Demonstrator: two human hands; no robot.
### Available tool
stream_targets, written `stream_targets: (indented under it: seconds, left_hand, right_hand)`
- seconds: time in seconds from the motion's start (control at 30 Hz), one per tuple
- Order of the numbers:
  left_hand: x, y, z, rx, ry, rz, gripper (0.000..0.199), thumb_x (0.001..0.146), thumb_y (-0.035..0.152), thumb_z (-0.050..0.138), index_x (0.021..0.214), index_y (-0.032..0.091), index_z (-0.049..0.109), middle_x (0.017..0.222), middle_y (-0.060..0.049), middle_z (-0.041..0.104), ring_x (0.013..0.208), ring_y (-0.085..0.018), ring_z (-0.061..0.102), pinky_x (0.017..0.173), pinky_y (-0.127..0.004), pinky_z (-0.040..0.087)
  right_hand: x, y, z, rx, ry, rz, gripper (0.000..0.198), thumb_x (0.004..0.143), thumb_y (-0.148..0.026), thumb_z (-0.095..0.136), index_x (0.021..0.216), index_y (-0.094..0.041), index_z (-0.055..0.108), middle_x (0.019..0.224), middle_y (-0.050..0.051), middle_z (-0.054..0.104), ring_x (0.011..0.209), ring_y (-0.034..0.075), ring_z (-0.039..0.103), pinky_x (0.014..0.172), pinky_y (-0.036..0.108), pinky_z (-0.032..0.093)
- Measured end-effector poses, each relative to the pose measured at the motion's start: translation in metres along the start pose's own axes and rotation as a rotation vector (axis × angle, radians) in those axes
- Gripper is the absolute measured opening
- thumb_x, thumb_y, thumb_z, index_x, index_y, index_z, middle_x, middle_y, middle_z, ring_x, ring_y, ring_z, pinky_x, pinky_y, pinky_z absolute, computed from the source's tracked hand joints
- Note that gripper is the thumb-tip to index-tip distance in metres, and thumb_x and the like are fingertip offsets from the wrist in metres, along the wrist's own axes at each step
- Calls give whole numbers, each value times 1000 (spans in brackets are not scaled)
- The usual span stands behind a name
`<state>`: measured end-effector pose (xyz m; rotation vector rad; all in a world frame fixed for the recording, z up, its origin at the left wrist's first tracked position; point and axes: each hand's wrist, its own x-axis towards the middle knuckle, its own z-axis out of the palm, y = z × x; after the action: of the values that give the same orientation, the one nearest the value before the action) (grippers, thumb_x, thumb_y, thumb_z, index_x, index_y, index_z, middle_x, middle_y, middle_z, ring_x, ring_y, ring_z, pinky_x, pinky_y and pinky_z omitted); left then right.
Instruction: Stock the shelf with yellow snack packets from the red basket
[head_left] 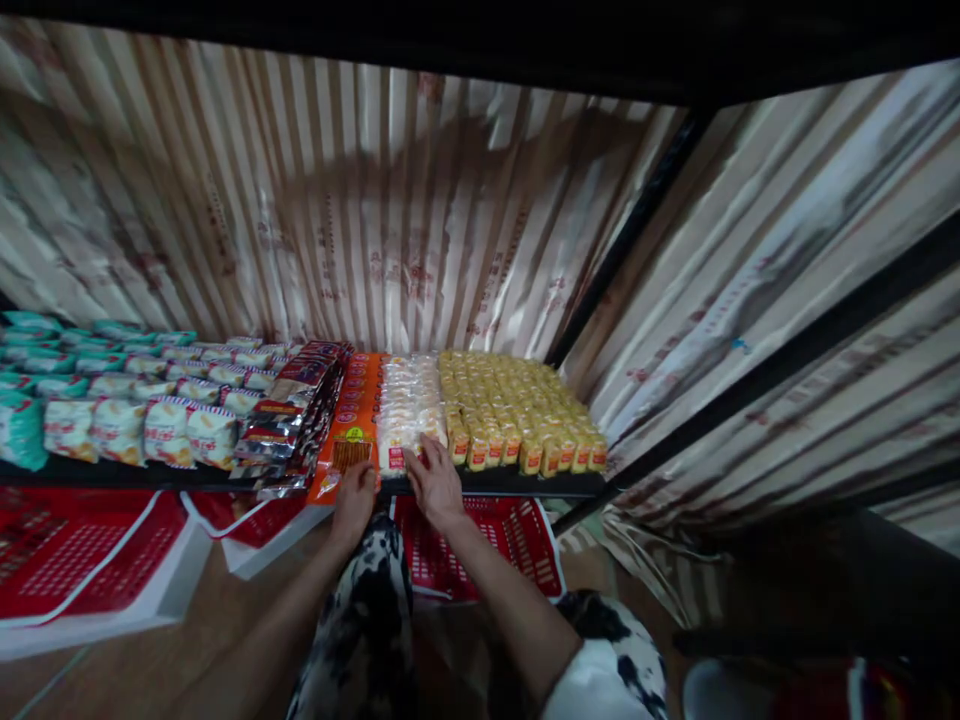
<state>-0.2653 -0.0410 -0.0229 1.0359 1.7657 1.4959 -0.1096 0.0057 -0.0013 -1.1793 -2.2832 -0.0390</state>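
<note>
My left hand (355, 501) is at the front edge of the shelf, its fingers drawn together on the lower right corner of an orange snack packet (358, 400). Just right of it, my right hand (436, 482) rests its spread fingers on the front of the white, clear-wrapped snack packs (409, 395), which stand in tight rows. Yellow wrapped snack packs (517, 400) fill the shelf to the right of these. Dark red and silver packets (289, 410) lie overlapping to the left of the orange one. My fingertips partly hide the nearest white packs.
White bread-like packs (165, 430) and teal packs (21, 425) stand farther left on the black shelf (525, 484). Red baskets (517, 545) sit below it. Striped curtain sheeting (420, 220) hangs behind, with black frame bars (630, 240) at the right.
</note>
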Motion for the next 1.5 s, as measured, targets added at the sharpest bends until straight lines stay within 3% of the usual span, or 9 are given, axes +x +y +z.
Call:
stream_targets:
  seconds: [0.1, 0.33, 0.57, 0.77, 0.87, 1.0, 1.23, 1.33, 1.5]
  left_hand:
    - [-2, 0, 4, -54, -37, -62, 24, 80, 24, 46, 94, 14, 62, 105, -12, 62, 87, -19, 62, 67, -33, 57]
    - [5, -3, 5, -9, -117, -54, 22, 80, 22, 45, 91, 14, 63, 104, -11, 61, 89, -18, 62, 62, -28, 57]
    - [4, -1, 17, 71, -246, 11, 20, 77, 16, 45, 88, 16, 62, 94, -7, 65, 81, -17, 63, 68, -31, 56]
    - [4, 5, 17, 286, -109, 234, 25, 77, 12, 43, 91, 16, 62, 97, -9, 60, 95, -21, 60, 90, -39, 48]
    - [6, 9, 16, 354, -6, 258, 32, 74, 9, 41, 98, 16, 61, 102, -11, 54, 94, -22, 60, 90, -39, 48]
    - [8, 2, 20, 332, 111, 279, 36, 75, 10, 41, 107, 16, 55, 111, -13, 50, 108, -24, 54, 95, -39, 46]
    - [-5, -14, 35, 263, -4, 270, 50, 75, 8, 40, 125, 13, 43, 128, -17, 46, 105, -22, 57, 96, -42, 45]
    - [-9, -14, 36, 296, 1, 321, 51, 74, 7, 40, 124, 12, 44, 131, -16, 45, 115, -23, 52, 102, -42, 41]
    - [-9, -11, 34, 356, -27, 360, 49, 74, 6, 39, 123, 11, 46, 134, -16, 43, 122, -24, 47, 103, -41, 41]
  right_hand:
    - [2, 4, 6, -25, -13, 13, 36, 84, -17, 53, 118, -25, 60, 141, 11, 40, 129, 28, 33, 97, 44, 41]
    - [-5, 13, 14, -39, 45, 119, 42, 84, -9, 47, 122, -21, 56, 141, 13, 39, 131, 28, 32, 98, 44, 42]
    - [0, 19, 23, 14, 83, 193, 49, 81, -3, 41, 125, -21, 52, 143, 13, 36, 134, 26, 27, 96, 44, 45]
    - [-2, 19, 18, -40, 119, 182, 42, 86, -16, 44, 127, -16, 50, 143, 16, 34, 134, 29, 27, 102, 45, 39]
    - [-7, 13, 15, -86, 88, 152, 45, 86, -21, 48, 131, -18, 47, 145, 14, 31, 135, 31, 25, 102, 48, 37]
    - [-12, 9, 19, -123, 64, 192, 50, 84, -24, 51, 134, -19, 44, 144, 16, 31, 132, 33, 29, 98, 49, 40]
    - [-13, 13, 28, -53, 149, 179, 53, 88, -27, 45, 138, -15, 34, 131, 18, 44, 123, 29, 39, 99, 47, 40]
    - [-12, 10, 28, -14, 191, 189, 55, 88, -24, 43, 141, -14, 28, 124, 16, 47, 117, 27, 42, 96, 45, 43]
    - [-9, 4, 27, -18, 178, 179, 49, 89, -19, 40, 137, -15, 35, 111, 14, 52, 109, 25, 47, 93, 42, 45]
